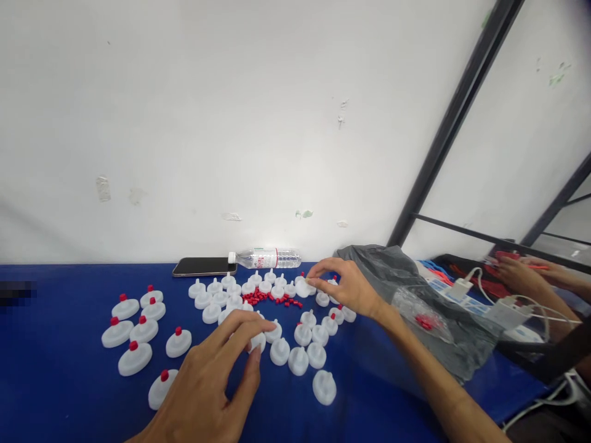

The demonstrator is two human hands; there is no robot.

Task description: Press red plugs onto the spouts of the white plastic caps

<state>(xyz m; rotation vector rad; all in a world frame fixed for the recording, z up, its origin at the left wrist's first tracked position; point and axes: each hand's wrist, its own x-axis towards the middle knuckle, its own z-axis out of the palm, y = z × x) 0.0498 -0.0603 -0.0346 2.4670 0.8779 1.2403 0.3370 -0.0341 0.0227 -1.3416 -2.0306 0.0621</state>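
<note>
White nozzle caps cover the middle of the blue table, most with a bare pointed spout. Between the thumb and forefinger of my left hand is one white nozzle cap, partly hidden by the fingers. My right hand pinches the edge of another white nozzle cap farther back. Small red tips lie in a loose heap between the rows of caps. At the left stand several nozzle caps with red tips on their spouts. A few more red-tipped ones are near my right forearm.
A dark phone and a clear plastic bottle lie by the wall. On the right are a grey plastic bag, a clear bag with red pieces, and a power strip with chargers. Another person's hands work beyond.
</note>
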